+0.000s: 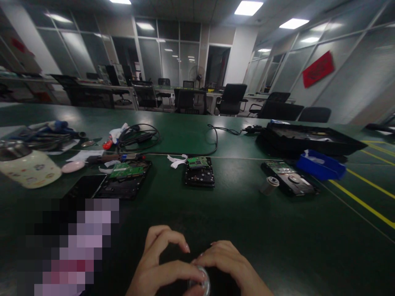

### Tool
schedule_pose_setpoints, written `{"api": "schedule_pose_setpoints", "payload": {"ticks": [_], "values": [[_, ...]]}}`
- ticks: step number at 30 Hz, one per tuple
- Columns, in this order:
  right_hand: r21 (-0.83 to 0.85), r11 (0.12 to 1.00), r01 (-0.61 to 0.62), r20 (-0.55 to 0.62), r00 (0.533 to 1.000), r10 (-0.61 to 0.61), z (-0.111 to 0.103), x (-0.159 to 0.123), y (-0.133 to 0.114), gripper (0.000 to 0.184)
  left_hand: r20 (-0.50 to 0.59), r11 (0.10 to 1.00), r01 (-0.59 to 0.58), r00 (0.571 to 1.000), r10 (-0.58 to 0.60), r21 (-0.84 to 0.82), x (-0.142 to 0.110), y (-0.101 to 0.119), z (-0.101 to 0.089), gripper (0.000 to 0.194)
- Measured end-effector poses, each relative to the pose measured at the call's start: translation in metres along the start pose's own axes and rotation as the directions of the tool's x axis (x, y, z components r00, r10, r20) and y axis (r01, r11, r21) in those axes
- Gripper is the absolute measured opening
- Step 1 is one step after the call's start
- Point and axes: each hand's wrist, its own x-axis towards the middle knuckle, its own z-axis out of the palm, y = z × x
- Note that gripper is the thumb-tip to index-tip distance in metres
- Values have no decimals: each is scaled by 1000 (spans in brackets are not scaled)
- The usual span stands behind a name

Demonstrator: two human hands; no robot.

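A small round thing with a silvery metal rim point(203, 281) is between my hands at the bottom edge, its lower part out of view. My left hand point(168, 263) pinches it with thumb and a finger, the other fingers curled above. From the other side, the bent fingers of my right hand point(226, 261) press against it. Beyond my hands lies a small black housing point(200, 179) with a green circuit board point(197, 163) on it. To the right, a short metal cylinder point(269, 186) is beside a larger opened device point(291, 179) with a silvery plate.
At left are another black housing point(123, 187) with a circuit board, a dark phone point(84, 187), a screwdriver-like tool point(105, 158) and a cream-coloured flask point(31, 168). A black cable point(185, 154) crosses behind. A blue bin point(322, 166) and black tray point(308, 139) stand at right.
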Motion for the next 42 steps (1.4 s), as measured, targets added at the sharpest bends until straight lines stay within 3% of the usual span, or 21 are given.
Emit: {"api": "schedule_pose_setpoints", "payload": {"ticks": [4,10,14,16,20,23,27,30,34,39,42], "values": [[11,996,89,-12,996,-89,-4,1,-3,51,-42,999,33,999,-32,21,0,2,-3,16],[-196,977,83,-69,993,-98,-5,10,-13,17,-186,993,118,976,-110,32,0,2,-3,23],[-232,969,86,-89,990,-109,-9,14,-23,9,-202,988,135,972,-116,80,-1,3,-4,31],[-235,972,27,-157,985,-66,-13,14,-23,10,-191,988,127,976,-108,90,-1,3,-4,33],[-319,923,-214,-322,941,107,-25,17,-10,14,-186,992,103,979,-87,77,0,4,-4,37],[-411,859,-306,-316,931,180,-32,19,8,15,-177,994,85,982,-71,74,1,4,-4,40],[-471,816,-335,-271,935,228,-34,18,25,17,-159,996,70,986,-60,63,1,4,-5,41],[-442,840,-314,-294,936,195,-34,17,21,16,-125,996,67,990,-59,53,1,5,-6,41],[-337,918,-207,-335,938,89,-31,16,-4,15,-111,998,56,992,-53,26,3,7,-6,37],[-345,938,31,-178,979,-98,-19,12,-25,12,-74,999,37,997,-37,7,2,5,-7,36],[-356,930,94,-89,987,-135,-14,12,-27,11,-55,999,32,998,-32,-1,1,3,-7,36]]}}
